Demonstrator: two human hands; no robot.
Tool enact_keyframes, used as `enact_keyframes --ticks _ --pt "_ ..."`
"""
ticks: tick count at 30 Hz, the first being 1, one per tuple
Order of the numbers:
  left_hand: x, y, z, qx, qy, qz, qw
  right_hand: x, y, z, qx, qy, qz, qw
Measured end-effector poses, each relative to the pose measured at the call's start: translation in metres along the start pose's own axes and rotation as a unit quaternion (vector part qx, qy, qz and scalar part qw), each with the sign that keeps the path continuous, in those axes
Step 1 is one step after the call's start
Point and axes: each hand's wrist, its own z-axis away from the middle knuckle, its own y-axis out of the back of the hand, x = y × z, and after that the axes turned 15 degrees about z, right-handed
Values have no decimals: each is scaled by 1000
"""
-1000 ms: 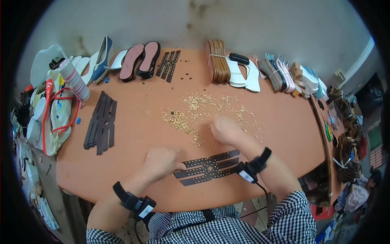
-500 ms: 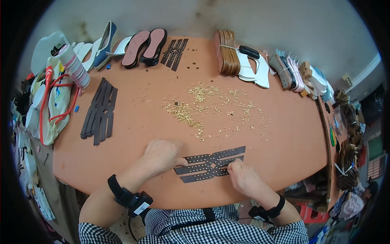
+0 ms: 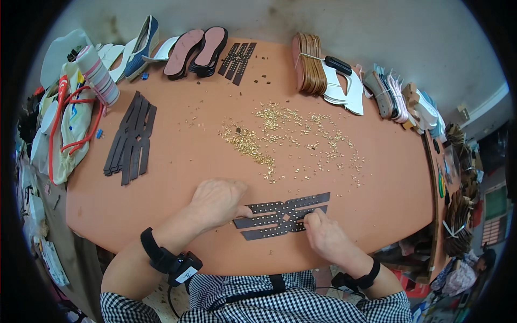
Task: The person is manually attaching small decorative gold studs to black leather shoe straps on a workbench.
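While the left hand (image 3: 216, 203) seemingly steadies the leather (image 3: 286, 226) at nine o'clock, finger gap unclear, the right hand (image 3: 326, 237) pinches at three, any contents hidden, studs (image 3: 243, 143) handy toward twelve.

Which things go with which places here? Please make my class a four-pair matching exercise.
1. left hand
2. right hand
3. gold pieces
4. pink-topped soles

A. scattered across the middle of the table
B. at the left end of the studded dark piece
C. near the table's far edge
D. at the studded dark piece's right half

Pairs: 1-B, 2-D, 3-A, 4-C
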Motion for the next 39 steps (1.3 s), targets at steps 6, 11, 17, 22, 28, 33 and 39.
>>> enact_keyframes --ticks 6,11,17,22,28,33,39 --pt "2 1 1 6 -14 1 1000 0 -1 -2 -57 -3 32 998" --pt "-1 -1 2 12 -14 0 1000 2 11 -6 -47 17 -30 998" --pt "6 5 1 -21 5 2 1000 3 10 -6 -79 -28 -55 995" --pt "7 7 2 -21 5 -1 1000 5 14 -13 -103 -56 -94 989" --pt "7 7 1 -28 7 -6 1000 13 13 -22 -126 -53 -97 986" --pt "16 12 -4 -51 27 -41 997 12 21 -35 -179 -34 -48 982" --pt "9 9 0 -67 12 -49 996 17 22 -32 -180 -11 -63 982"
